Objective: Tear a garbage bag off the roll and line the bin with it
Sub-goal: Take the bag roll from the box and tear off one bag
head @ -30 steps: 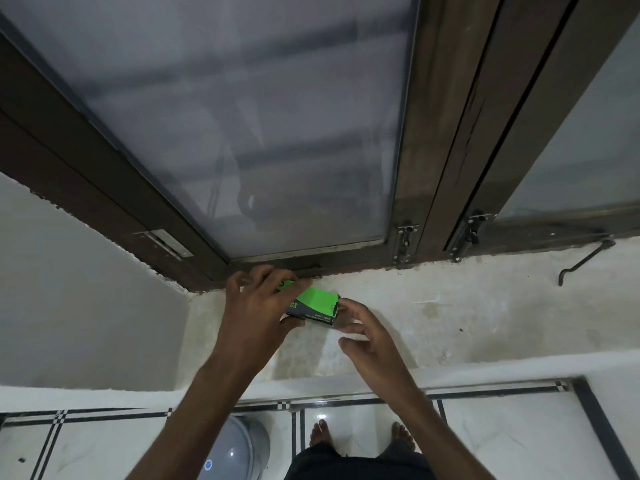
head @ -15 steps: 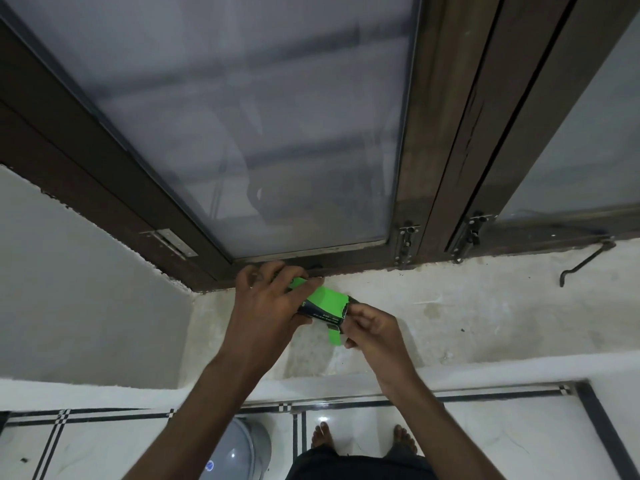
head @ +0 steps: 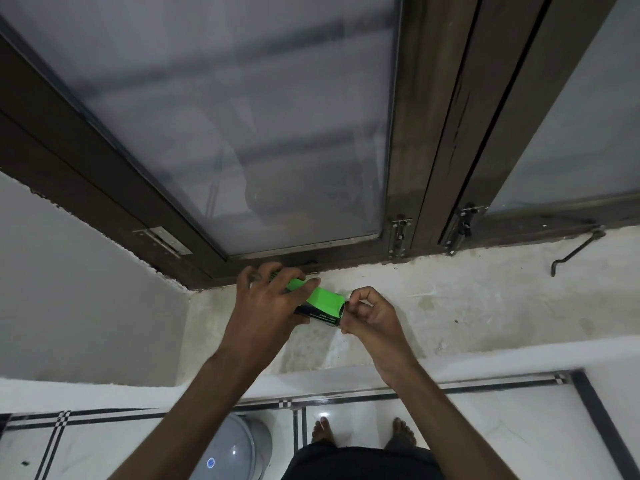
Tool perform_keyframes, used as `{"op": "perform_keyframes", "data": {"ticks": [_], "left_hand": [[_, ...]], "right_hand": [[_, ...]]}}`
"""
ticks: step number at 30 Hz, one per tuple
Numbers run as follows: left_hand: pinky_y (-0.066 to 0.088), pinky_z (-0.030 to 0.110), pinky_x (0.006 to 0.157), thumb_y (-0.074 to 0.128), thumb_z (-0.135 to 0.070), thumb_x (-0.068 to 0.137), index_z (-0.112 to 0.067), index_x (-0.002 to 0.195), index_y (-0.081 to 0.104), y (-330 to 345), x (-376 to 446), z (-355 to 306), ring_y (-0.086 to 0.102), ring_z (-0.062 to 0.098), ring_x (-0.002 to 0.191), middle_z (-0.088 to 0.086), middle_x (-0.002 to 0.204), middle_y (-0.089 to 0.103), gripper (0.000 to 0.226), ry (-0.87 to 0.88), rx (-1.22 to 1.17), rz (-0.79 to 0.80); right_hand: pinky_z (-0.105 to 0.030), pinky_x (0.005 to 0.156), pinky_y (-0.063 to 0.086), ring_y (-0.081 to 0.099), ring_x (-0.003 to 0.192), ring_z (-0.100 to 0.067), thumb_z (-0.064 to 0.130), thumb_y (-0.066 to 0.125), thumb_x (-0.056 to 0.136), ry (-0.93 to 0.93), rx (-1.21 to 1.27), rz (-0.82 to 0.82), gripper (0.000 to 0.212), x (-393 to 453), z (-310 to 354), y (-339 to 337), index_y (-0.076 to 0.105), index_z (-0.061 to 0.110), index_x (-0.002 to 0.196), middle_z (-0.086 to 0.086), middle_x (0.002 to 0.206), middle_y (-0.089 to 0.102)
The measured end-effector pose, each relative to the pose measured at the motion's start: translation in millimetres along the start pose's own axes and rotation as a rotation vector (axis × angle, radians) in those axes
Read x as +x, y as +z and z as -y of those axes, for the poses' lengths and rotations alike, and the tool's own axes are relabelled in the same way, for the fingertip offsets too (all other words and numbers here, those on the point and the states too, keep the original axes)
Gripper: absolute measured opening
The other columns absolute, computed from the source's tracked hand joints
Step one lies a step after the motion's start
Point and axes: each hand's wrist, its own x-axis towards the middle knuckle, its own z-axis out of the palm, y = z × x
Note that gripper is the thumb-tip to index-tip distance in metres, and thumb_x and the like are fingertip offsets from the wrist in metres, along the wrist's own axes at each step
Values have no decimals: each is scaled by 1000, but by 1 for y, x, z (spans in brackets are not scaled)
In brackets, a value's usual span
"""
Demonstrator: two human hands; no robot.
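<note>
A small green and black box (head: pixel 323 303) of garbage bags is held just above the window sill (head: pixel 467 306). My left hand (head: pixel 268 303) grips the box's left half from above, thumb across its green top. My right hand (head: pixel 369 315) has curled fingers pinching at the box's open right end; what it pinches is hidden behind the fingers. The grey bin (head: pixel 235 448) with a domed lid stands on the floor below, partly behind my left forearm. No bag or roll shows outside the box.
A closed window with a dark wooden frame (head: pixel 412 202) and frosted glass fills the upper view. Metal latches (head: pixel 398 233) and a hook (head: pixel 575 251) sit along the frame's bottom. White floor tiles (head: pixel 485 427) and my bare feet (head: pixel 401 431) lie below the sill.
The box has been lifted and held steady by my left hand. My right hand moved from beside the box to its right end and opened the flap there, now pinching at that end.
</note>
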Motion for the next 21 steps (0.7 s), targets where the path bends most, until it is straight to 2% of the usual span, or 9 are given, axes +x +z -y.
{"op": "perform_keyframes", "data": {"ticks": [7, 10, 16, 21], "left_hand": [[49, 60, 89, 96, -30, 51, -22, 117, 73, 7, 0, -2, 62, 39, 107, 5, 114, 71, 70, -17, -32, 14], [48, 60, 89, 96, -30, 51, -22, 116, 73, 10, 0, -2, 63, 39, 106, 6, 112, 71, 70, -27, -32, 13], [47, 60, 89, 96, -32, 50, -21, 115, 73, 14, -2, -3, 64, 39, 106, 6, 112, 71, 69, -30, -21, 0], [48, 58, 89, 96, -31, 50, -20, 116, 73, 17, -3, -2, 63, 38, 107, 6, 112, 71, 70, -34, -46, -20]], "right_hand": [[-24, 67, 56, 72, 81, -11, -18, 63, 84, -21, -53, 54, 33, 2, 9, -5, 49, 10, 92, -2, 78, 73], [-25, 68, 56, 72, 80, -11, -18, 62, 85, -28, -52, 36, 32, 2, 8, -2, 46, 10, 89, -2, 76, 72], [-29, 71, 58, 72, 82, -15, -12, 63, 86, -22, -87, -2, 29, 3, 3, 0, 46, 11, 89, -9, 81, 72], [-27, 73, 57, 73, 94, -17, -8, 63, 88, 9, -85, -11, 30, 5, 0, 3, 45, 13, 97, -14, 98, 73]]}}
